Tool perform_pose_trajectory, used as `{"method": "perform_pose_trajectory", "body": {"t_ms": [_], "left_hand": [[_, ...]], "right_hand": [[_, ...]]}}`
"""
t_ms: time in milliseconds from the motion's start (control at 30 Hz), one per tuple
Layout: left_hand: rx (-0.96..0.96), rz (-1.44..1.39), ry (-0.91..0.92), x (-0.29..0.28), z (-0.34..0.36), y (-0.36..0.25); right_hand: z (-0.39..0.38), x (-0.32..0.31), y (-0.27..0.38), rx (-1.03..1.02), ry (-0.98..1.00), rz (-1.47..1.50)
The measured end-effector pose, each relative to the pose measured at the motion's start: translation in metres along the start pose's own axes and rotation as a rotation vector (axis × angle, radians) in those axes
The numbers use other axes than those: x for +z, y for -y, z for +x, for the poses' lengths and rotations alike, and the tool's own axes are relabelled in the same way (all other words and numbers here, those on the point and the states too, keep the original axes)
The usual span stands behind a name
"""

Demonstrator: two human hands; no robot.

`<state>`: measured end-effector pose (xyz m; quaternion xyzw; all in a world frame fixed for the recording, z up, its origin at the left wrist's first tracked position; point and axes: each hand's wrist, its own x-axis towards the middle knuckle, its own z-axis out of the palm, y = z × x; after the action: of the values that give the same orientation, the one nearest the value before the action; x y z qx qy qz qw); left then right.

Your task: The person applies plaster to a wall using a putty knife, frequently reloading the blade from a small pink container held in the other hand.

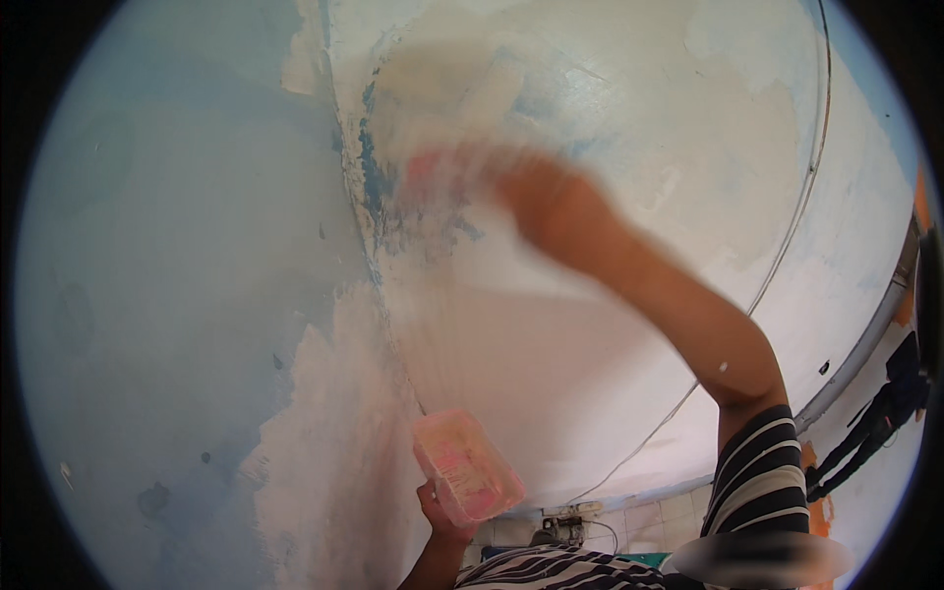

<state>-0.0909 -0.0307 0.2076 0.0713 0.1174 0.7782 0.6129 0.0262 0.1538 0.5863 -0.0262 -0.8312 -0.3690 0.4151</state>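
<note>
My left hand (443,512) grips a pink, see-through rectangular tub (470,466) by its lower left side. Pale pink matter is smeared inside the tub, which is tilted so that its inside shows. Raised over the wall, my right hand (492,177) is smeared by motion. At its fingertips is a blurred pink object (425,169) whose kind I cannot make out. It is close to a corner seam (359,202) with bare blue patches and flaking paint. The wall (590,98) around it bears uneven cream-white coating.
On the left, the blue wall (147,246) has pale patches low down. A thin cable (787,236) hangs along the right wall. Farther right are a grey pipe (865,339) and a person in dark clothes (890,393). A small device with wires (568,526) sits low by white tiles (644,518).
</note>
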Motion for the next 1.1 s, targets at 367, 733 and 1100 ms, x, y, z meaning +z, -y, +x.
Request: {"method": "perform_pose_trajectory", "body": {"t_ms": [367, 733, 1100], "left_hand": [[-0.015, 0.087, 0.01, 0.0, -0.004, -0.001], [0.028, 0.059, -0.033, -0.015, -0.002, -0.006], [0.034, 0.029, -0.026, -0.023, -0.004, -0.008]], "right_hand": [[-0.031, 0.028, 0.064, 0.011, 0.588, 0.369], [-0.06, 0.056, 0.077, -0.227, 0.487, 0.169], [-0.042, 0.062, 0.039, -0.091, 0.271, -0.295]]}}
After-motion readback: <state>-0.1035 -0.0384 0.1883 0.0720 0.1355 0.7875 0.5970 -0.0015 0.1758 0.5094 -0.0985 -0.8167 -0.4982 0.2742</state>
